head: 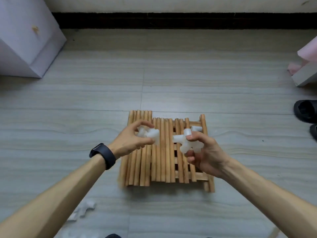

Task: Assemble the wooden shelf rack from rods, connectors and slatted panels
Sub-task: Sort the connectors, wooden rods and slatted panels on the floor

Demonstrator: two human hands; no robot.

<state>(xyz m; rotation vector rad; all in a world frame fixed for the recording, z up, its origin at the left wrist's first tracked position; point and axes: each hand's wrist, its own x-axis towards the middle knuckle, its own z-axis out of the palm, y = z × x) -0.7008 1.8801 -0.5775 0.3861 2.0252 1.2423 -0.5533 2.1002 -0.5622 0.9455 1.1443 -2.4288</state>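
Centre frame: our left hand (132, 140) pinches the left connector (151, 134) in curled fingers (145, 124), our right hand (205, 157) grips the right connector (184, 143), both over the rods (163, 160) piled on the panel (199, 176). Loosen either grip and a connector could drop, scattering rods across the floor (85, 100).

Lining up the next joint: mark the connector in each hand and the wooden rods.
left-hand connector (153, 135), head view, exposed tube end.
right-hand connector (178, 139), head view, its left arm.
wooden rods (163, 160), head view, middle of a central rod.
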